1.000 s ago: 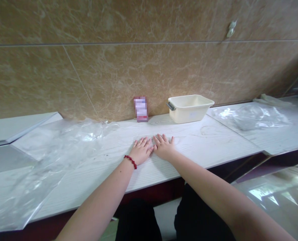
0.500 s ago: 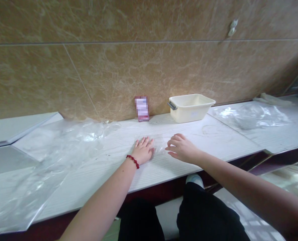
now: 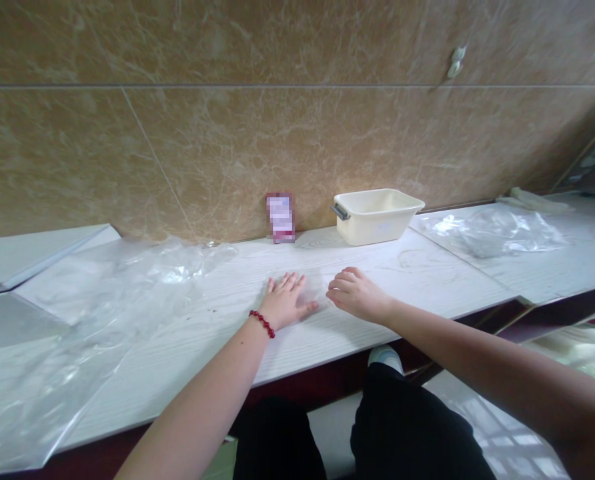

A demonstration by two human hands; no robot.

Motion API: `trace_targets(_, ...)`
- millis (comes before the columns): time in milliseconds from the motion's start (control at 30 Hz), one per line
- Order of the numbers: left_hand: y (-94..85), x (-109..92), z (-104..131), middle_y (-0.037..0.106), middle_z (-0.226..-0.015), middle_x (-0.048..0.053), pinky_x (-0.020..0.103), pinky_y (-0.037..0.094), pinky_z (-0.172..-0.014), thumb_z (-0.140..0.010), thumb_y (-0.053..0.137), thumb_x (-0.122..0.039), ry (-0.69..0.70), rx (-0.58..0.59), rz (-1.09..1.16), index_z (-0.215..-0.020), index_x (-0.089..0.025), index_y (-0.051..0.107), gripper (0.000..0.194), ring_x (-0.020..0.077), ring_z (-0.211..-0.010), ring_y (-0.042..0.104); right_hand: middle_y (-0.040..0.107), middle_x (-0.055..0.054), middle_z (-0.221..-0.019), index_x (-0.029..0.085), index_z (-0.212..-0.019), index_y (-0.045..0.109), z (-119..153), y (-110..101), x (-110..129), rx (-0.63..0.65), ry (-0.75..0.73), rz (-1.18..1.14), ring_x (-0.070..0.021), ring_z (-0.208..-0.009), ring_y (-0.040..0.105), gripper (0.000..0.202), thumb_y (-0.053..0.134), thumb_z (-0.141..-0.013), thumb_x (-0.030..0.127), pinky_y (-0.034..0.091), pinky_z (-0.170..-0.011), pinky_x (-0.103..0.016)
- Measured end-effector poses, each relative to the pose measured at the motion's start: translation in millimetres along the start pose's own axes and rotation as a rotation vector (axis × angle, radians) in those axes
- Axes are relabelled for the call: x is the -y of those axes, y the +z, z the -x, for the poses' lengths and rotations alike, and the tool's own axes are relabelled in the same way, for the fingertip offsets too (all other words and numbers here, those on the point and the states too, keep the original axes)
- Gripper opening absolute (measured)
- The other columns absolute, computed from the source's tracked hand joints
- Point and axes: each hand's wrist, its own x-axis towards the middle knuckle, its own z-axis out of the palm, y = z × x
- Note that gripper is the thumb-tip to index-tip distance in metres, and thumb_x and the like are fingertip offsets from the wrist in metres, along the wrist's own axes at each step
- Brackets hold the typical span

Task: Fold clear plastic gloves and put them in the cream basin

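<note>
A nearly invisible piece of clear plastic lies on the white wood-grain worktop between the two hands; its outline is too faint to follow, and part of it may be under the left palm. The left hand is palm down with its fingers spread and the thumb pointing toward the right hand, a red bead bracelet around its wrist. The right hand has its fingers bent and drawn together at the plastic's right side; the fingertips are partly hidden, so whether they pinch it cannot be told.

Behind the hands, a small rectangular item stands against the marbled tile wall, its face pixelated beyond reading. To its right sits a cream plastic tub with a grey handle; its floor is out of sight behind the near wall, and the label on its front is illegible. A crumpled clear sheet spreads over the worktop's left part, cut off at the frame edge, and another clear plastic heap lies at the right, its folds blurred by glare.
</note>
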Motion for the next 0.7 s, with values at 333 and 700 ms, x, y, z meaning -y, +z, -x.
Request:
trace_targets(333, -11.2, -4, -3, 0.041, -0.124, 0.008, 0.031, 0.022, -0.098, -0.08, 0.032, -0.021, 0.181, -0.032, 0.407, -0.121, -0.015, 0.037, 0.042, 0.0159, -0.113, 0.038, 0.057, -0.005, -0.087, 0.019, -0.082, 0.057, -19, -17, 0, -0.168, 0.159, -0.274, -0.0168, -0.09, 0.045, 0.017, 0.041, -0.078, 0.023, 0.028, -0.084, -0.034)
trace_targets(700, -78.8, 11, 14, 0.048, -0.117, 0.011, 0.04, 0.034, -0.089, -0.082, 0.036, -0.024, -0.141, 0.175, 1.849, -0.11, -0.014, 0.049, 0.033, 0.023, -0.109, 0.043, 0.053, -0.011, -0.106, 0.016, -0.102, 0.044, -41, -7, -19, -0.126, 0.827, -1.656, -0.0161, -0.09, 0.054, 0.047, 0.026, -0.078, 0.052, 0.042, -0.077, -0.034)
